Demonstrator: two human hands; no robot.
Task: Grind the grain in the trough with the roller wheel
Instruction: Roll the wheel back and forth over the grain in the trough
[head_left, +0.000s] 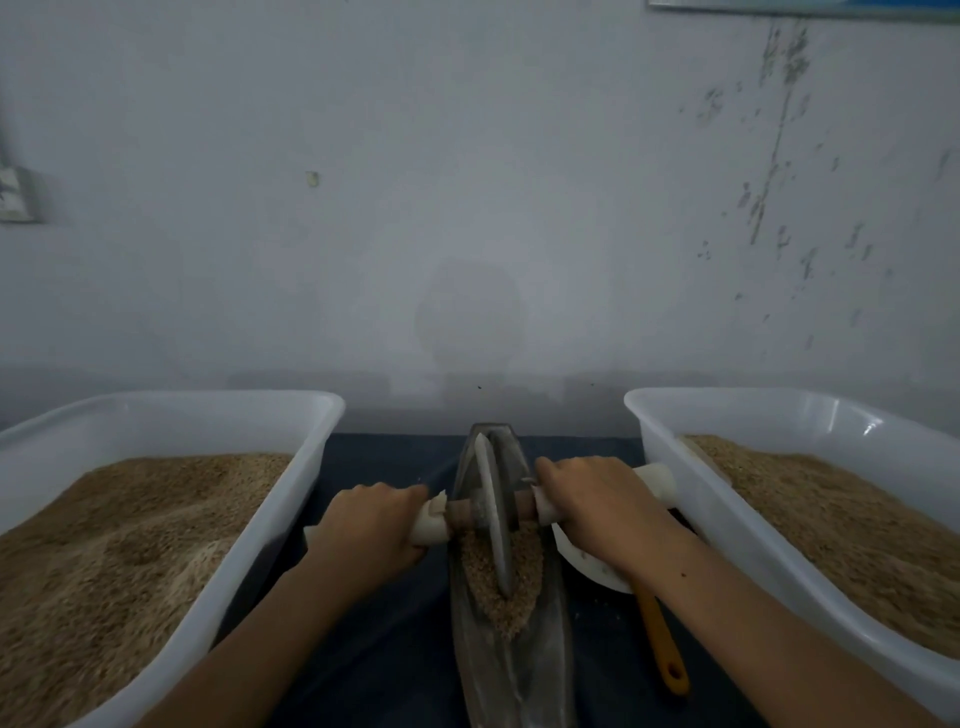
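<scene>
A long, boat-shaped metal trough (511, 670) lies lengthwise on the dark table between my arms. Tan grain (522, 566) fills its middle part. A grey roller wheel (492, 512) stands on edge in the trough, in the grain. An axle runs through the wheel, with a white-wrapped handle on each side. My left hand (371, 519) grips the left handle. My right hand (589, 506) grips the right handle. The wheel's lower rim is buried in the grain.
A white plastic tub (306, 462) heaped with tan grain stands at the left, and a matching tub (657, 441) at the right. A white scoop with a yellow handle (662, 644) lies between the trough and the right tub. A wall stands close behind.
</scene>
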